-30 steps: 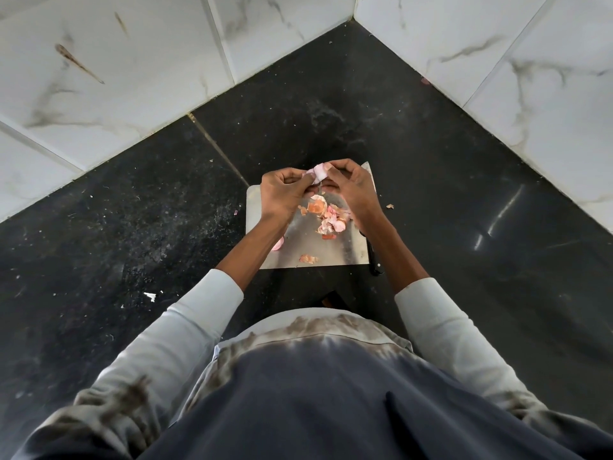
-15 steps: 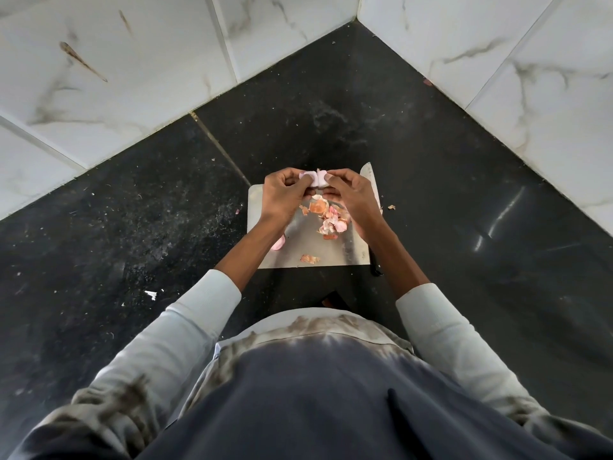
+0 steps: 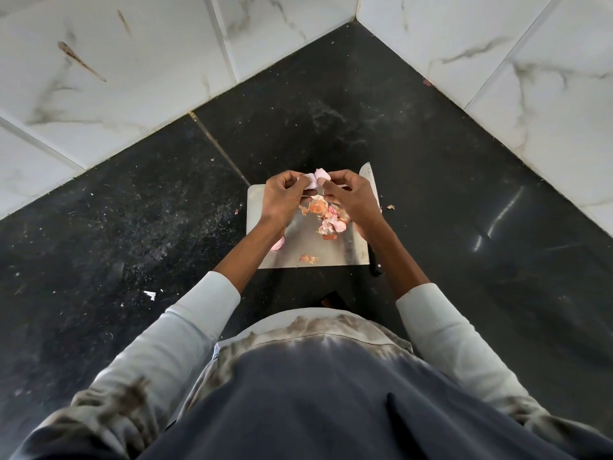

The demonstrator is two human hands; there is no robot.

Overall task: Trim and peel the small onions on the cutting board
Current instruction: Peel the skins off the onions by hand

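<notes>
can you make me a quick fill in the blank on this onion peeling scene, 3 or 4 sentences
1. The small onion is held by ____ hands above the cutting board.
2. The loose pile of peels lies on the ____.
3. The knife lies along the board's ____ edge, untouched.
4. The countertop is ____ in colour.

Missing words: both; cutting board; right; black

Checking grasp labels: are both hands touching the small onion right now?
Touching. The head view shows the left hand and right hand pinching the onion from either side.
</notes>
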